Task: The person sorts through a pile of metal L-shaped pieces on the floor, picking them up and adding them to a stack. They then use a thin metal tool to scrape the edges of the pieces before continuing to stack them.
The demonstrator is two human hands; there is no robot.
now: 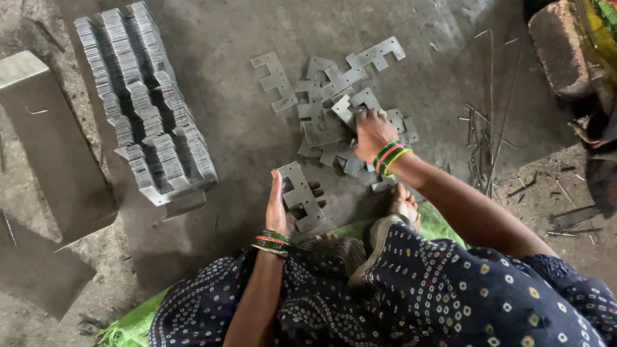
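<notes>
The left hand was wrapped around a small bundle of notched metal plates, fingers curled at its far side, holding it on edge just above the floor. At about two o'clock from it, the right hand lay palm down on a loose pile of plates, its fingers bent over one piece; whether they had actually pinched it could not be told. Both wrists wore green and red bangles. The pile spread from the right hand toward twelve o'clock. At ten o'clock from the left hand stood a long, neat stack of plates, packed on edge in rows. Further out at nine o'clock lay flat metal sheets. At three o'clock, thin metal rods lay scattered on the floor, with a stone block beyond them.
</notes>
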